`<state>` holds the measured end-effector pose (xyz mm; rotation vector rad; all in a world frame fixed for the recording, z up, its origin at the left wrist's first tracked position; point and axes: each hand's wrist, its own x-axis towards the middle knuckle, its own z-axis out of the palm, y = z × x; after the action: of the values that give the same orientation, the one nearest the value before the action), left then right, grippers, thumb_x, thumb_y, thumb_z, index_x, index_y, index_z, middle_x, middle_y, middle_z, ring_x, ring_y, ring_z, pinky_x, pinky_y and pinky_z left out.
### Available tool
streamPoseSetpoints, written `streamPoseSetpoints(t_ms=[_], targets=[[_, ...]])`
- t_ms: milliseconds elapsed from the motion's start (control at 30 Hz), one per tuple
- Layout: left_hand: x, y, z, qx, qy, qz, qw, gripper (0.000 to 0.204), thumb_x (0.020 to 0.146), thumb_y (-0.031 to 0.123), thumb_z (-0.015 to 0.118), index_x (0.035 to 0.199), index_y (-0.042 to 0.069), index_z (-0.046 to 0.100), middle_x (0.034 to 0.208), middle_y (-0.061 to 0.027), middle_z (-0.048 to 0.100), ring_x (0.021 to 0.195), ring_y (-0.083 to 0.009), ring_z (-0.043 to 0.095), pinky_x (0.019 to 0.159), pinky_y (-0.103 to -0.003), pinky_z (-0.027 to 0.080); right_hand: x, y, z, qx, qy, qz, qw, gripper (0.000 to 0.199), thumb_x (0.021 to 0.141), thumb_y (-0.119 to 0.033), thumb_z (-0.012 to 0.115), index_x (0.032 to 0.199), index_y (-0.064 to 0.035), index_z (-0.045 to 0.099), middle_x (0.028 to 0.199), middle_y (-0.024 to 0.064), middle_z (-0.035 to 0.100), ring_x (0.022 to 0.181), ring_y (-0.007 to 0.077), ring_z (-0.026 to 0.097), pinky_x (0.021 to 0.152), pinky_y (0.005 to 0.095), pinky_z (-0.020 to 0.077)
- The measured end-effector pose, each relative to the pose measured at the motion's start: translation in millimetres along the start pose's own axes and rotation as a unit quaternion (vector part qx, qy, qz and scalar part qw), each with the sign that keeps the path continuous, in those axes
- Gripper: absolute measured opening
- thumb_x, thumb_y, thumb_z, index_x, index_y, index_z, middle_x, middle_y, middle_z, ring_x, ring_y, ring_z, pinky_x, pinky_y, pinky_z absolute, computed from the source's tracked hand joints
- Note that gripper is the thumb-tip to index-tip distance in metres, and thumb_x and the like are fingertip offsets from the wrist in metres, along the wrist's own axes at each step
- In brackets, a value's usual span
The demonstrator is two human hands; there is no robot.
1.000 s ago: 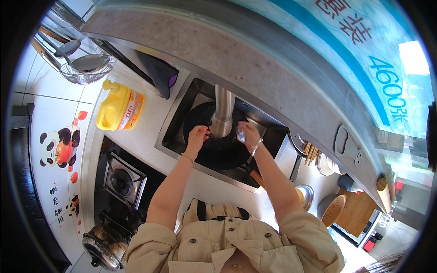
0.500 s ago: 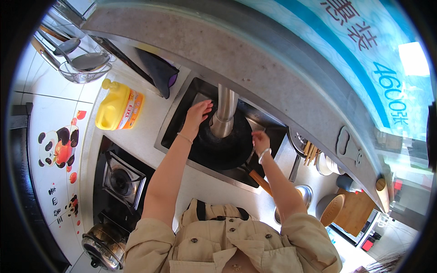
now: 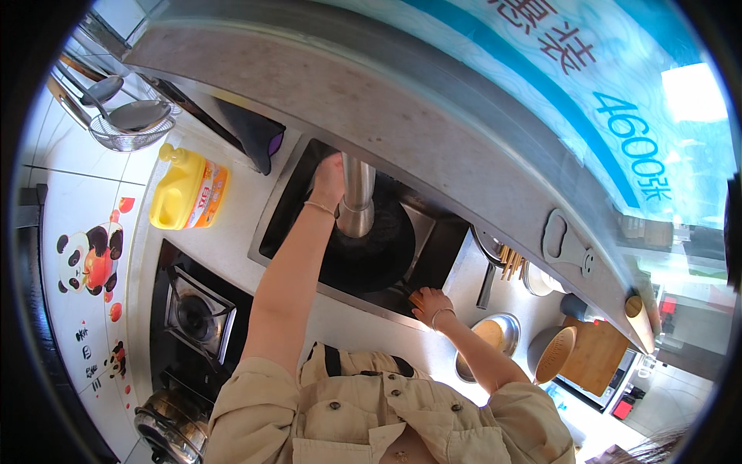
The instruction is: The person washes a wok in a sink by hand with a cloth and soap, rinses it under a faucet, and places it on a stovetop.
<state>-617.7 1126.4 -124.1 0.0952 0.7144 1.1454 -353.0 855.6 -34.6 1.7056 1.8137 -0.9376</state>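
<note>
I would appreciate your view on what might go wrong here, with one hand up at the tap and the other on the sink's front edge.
1. The left hand reaches far across the sink beside the metal tap; the forearm might brush the dark wok below.
2. The right hand grips something orange at the sink's front rim; if wet, it could slip.

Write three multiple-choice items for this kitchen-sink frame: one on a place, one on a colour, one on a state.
1. Where is the left hand?
A. by the faucet at the back of the sink
B. on the stove
C. on the yellow jug

2. What colour is the jug on the counter?
A. blue
B. yellow
C. white

3. What state is the right hand in?
A. raised in the air
B. resting at the sink's front edge
C. gripping a ladle

Answers: 1 A, the arm reaches across the dark wok; 2 B, its body is yellow; 3 B, it lies on the rim.
</note>
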Motion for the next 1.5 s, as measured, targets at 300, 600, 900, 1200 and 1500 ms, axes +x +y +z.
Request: streamPoseSetpoints(t_ms=[300,600,900,1200,1500], targets=[[-118.4,37.4,14.3,0.037,0.065,0.013,0.997,0.026,0.087,0.025,0.052,0.108,0.009,0.057,0.105,-0.0033,0.06,0.095,-0.0128,0.054,0.086,-0.028,0.038,28.6,1.3,-17.2,0.28,-0.271,-0.006,0.921,0.02,0.075,-0.021,0.061,0.077,-0.0011,0.06,0.077,0.0125,0.063,0.068,0.0221,0.063,0.063,0.0329,0.0507],[-302.8,-62.1,9.0,0.11,0.107,-0.058,0.986,0.024,0.091,0.023,0.046,0.105,0.007,0.056,0.096,-0.0068,0.062,0.084,-0.0137,0.058,0.077,-0.026,0.046,12.1,-25.3,-30.6,0.441,-0.294,-0.033,0.847,0.016,0.074,-0.013,0.065,0.07,-0.0021,0.054,0.059,0.0056,0.055,0.05,0.0148,0.055,0.05,0.0288,0.0464],[-354.2,-157.3,38.5,0.172,0.051,-0.26,0.949,0.034,0.094,0.035,0.041,0.109,0.007,0.054,0.103,-0.0049,0.059,0.099,-0.0143,0.054,0.083,-0.032,0.043,-54.4,-30.6,-42.0,0.497,-0.273,-0.041,0.823,0.018,0.071,-0.012,0.065,0.076,0.0,0.052,0.062,0.007,0.055,0.049,0.0146,0.054,0.047,0.0264,0.0458],[-395.7,-195.4,86.0,0.13,-0.075,-0.243,0.958,0.041,0.095,0.039,0.039,0.119,0.006,0.046,0.108,-0.0041,0.055,0.099,-0.0133,0.052,0.087,-0.032,0.044,-157.8,-29.0,-37.0,0.471,-0.196,-0.065,0.857,0.026,0.073,-0.012,0.062,0.094,0.0007,0.051,0.066,0.0062,0.055,0.053,0.0127,0.055,0.048,0.024,0.046],[-438.3,-237.7,84.4,0.083,-0.138,-0.237,0.958,0.034,0.093,0.027,0.048,0.119,0.006,0.046,0.108,-0.004,0.055,0.1,-0.0128,0.053,0.087,-0.03,0.045,-196.1,12.0,38.5,0.395,-0.038,-0.113,0.911,0.041,0.068,-0.015,0.063,0.101,0.004,0.047,0.075,0.0097,0.056,0.058,0.0145,0.057,0.051,0.0259,0.047]])
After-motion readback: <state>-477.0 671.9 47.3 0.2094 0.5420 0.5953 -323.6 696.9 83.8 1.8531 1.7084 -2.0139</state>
